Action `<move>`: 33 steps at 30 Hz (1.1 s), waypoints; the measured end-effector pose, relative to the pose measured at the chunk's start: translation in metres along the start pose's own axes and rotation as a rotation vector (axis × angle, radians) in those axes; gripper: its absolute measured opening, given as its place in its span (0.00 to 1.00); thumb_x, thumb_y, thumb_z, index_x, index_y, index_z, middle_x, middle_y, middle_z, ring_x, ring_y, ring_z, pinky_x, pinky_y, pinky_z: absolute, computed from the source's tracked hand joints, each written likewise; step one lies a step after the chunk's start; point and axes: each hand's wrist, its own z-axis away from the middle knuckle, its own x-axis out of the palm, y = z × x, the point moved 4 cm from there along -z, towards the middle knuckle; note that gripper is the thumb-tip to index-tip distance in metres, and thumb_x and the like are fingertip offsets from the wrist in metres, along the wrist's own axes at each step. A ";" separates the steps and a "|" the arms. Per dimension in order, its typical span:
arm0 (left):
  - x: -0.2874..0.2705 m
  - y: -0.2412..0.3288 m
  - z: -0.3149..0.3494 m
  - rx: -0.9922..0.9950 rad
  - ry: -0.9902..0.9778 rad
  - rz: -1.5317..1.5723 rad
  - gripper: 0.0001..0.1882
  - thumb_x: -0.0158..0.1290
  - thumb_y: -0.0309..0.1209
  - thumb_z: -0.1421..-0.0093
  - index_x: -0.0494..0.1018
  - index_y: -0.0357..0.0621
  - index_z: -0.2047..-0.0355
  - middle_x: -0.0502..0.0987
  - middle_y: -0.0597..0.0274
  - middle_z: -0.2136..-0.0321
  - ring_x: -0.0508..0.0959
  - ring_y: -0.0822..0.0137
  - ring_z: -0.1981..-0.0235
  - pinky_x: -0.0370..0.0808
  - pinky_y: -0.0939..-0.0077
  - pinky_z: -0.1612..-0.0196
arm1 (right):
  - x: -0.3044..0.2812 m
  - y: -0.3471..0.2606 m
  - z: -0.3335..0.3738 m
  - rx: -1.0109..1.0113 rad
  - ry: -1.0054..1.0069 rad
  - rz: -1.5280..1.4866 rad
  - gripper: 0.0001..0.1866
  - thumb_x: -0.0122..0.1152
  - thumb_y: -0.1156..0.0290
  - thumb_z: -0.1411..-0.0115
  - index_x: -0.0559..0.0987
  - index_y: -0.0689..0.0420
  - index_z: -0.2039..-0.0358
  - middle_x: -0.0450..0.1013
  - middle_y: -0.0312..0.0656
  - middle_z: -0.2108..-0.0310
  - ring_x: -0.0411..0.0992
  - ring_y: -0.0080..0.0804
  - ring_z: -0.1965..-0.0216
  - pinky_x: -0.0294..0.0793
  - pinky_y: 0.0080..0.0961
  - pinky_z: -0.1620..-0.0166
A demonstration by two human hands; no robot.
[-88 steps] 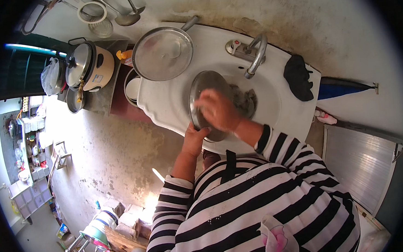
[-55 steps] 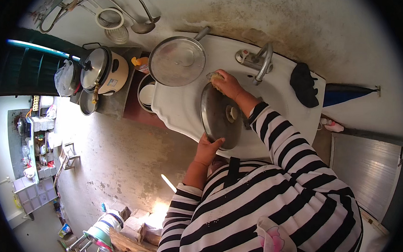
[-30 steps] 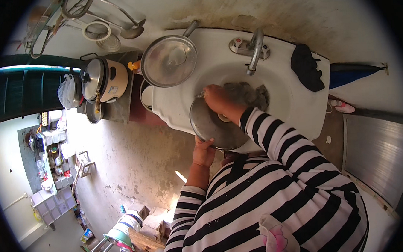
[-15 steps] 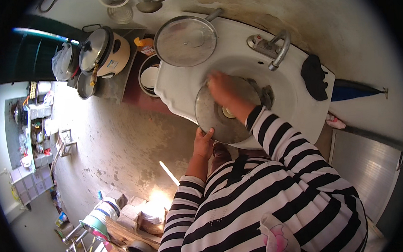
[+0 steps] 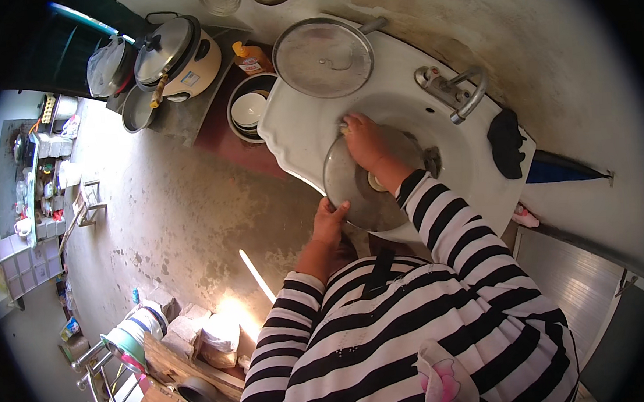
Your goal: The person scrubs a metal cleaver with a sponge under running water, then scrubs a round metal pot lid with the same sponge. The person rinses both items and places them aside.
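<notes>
My L hand (image 5: pixel 328 223) pinching metal lid (image 5: pixel 346 176) by rim, R hand (image 5: pixel 369 143) gripping prob. a scrubber (image 5: pixel 344 128), white sink (image 5: pixel 466 164) below.

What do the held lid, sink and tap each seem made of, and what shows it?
Lid: probably metal, dull grey with a soft sheen. Sink: smooth, glossy white, suggesting glazed ceramic. Tap: likely chromed metal, silvery with bright highlights.

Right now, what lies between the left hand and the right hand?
In the head view, a bare stretch of grey lid lies between the left hand, at the lid's near-left rim, and the right hand, near its far rim.
</notes>
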 end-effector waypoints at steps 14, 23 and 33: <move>0.003 0.005 0.002 -0.012 0.015 0.011 0.19 0.57 0.25 0.39 0.68 0.37 0.48 0.77 0.58 0.54 0.76 0.64 0.53 0.71 0.69 0.46 | -0.015 -0.002 -0.022 -0.020 -0.034 0.155 0.12 0.50 0.71 0.38 0.74 0.64 0.57 0.72 0.56 0.55 0.70 0.55 0.51 0.69 0.44 0.47; -0.002 0.000 -0.003 0.005 -0.113 0.145 0.19 0.53 0.23 0.37 0.67 0.39 0.46 0.76 0.56 0.51 0.76 0.61 0.51 0.71 0.66 0.44 | 0.011 -0.032 0.066 -0.451 -0.079 0.081 0.18 0.50 0.71 0.38 0.74 0.62 0.49 0.70 0.56 0.47 0.65 0.51 0.41 0.62 0.40 0.37; -0.005 0.002 -0.005 -0.020 -0.093 0.090 0.16 0.54 0.24 0.37 0.68 0.40 0.48 0.77 0.57 0.53 0.77 0.60 0.53 0.73 0.62 0.46 | -0.036 0.004 0.057 -0.052 0.060 0.133 0.19 0.54 0.74 0.40 0.73 0.62 0.48 0.69 0.56 0.46 0.66 0.53 0.44 0.66 0.40 0.40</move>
